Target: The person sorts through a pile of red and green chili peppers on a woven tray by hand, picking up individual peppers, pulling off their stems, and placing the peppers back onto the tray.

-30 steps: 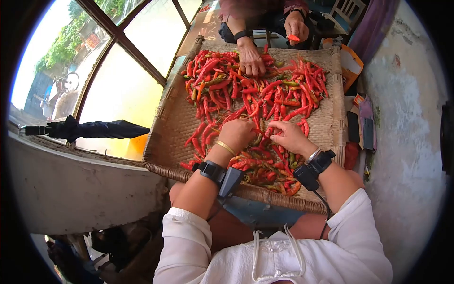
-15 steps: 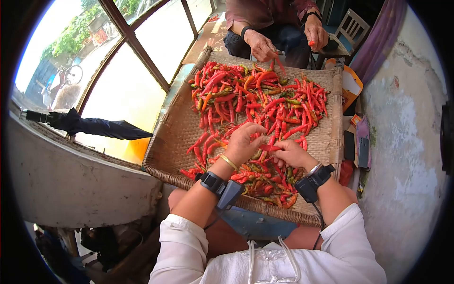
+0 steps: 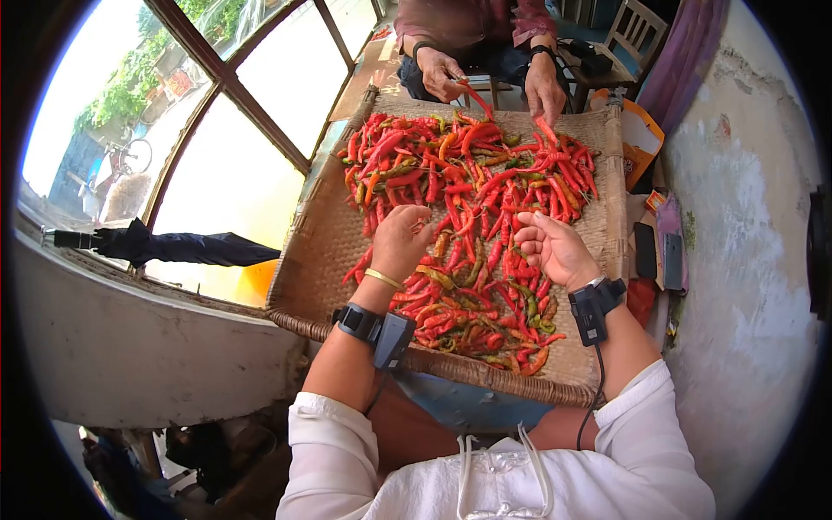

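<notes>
Red, orange and greenish chili peppers (image 3: 472, 251) lie heaped on a woven tray (image 3: 325, 251). Over the left part of the heap, my left hand (image 3: 401, 244) is half curled, with a gap between thumb and fingers and nothing visible in it. My right hand (image 3: 555, 250) hovers above the right part of the peppers, palm turned inward and fingers loosely apart, with no pepper seen in its grasp. Across the tray, another person's hand (image 3: 440, 76) holds a red chili pepper (image 3: 477, 97). That person's other hand (image 3: 544, 91) is at a pepper by the far edge.
Windows with a sill run along the left, where a folded dark umbrella (image 3: 186, 245) lies. A rough wall (image 3: 745, 260) stands close on the right. Beside the tray are two phones (image 3: 672, 262) and an orange box (image 3: 640, 143). A wooden chair (image 3: 631, 43) is behind.
My hands were together on a red chili pepper; now they are apart, and that pepper is out of them. The other person's right-side hand has come down to the tray's far edge.
</notes>
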A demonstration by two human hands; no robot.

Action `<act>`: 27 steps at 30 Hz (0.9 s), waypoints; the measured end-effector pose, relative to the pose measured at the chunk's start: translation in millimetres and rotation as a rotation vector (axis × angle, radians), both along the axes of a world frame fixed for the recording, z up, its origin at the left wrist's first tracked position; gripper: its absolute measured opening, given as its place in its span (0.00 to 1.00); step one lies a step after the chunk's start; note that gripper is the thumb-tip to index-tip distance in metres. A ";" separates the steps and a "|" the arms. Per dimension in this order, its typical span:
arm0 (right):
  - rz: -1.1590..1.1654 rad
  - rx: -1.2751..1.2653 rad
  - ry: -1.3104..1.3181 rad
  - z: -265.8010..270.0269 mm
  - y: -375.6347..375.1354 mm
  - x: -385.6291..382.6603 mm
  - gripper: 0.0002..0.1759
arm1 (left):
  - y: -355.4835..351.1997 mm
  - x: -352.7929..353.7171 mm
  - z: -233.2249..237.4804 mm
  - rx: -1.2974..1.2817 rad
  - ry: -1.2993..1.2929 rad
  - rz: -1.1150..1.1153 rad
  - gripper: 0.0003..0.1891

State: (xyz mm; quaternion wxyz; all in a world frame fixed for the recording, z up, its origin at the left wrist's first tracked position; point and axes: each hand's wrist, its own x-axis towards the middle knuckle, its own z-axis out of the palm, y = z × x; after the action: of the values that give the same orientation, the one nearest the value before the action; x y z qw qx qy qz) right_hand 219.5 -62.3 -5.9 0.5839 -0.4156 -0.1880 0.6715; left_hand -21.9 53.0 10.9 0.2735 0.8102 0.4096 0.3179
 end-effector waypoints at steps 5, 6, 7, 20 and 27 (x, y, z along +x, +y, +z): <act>0.025 -0.056 -0.060 6.4 -2.5 -17.6 0.15 | 63.6 -28.2 8.2 0.136 0.335 0.250 0.27; 0.019 -0.056 -0.052 5.9 -2.3 -20.4 0.15 | 74.2 -27.9 8.7 0.130 0.405 0.285 0.30; 0.067 -0.045 -0.066 5.0 -2.6 -21.7 0.15 | 86.2 -28.3 3.6 0.129 0.457 0.296 0.34; 0.168 -0.081 -0.170 3.2 -1.7 -29.2 0.15 | 147.7 -3.8 -27.5 0.049 0.681 0.267 0.48; 0.182 -0.095 -0.219 3.5 -1.3 -32.1 0.14 | 127.9 -3.1 -41.5 0.165 0.555 0.239 0.39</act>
State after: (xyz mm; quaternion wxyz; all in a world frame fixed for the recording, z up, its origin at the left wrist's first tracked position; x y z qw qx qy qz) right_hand 187.4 -63.6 -2.4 0.4761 -0.4946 -0.2554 0.6807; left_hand -25.0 180.9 -30.7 0.0452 0.8317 0.5336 0.1467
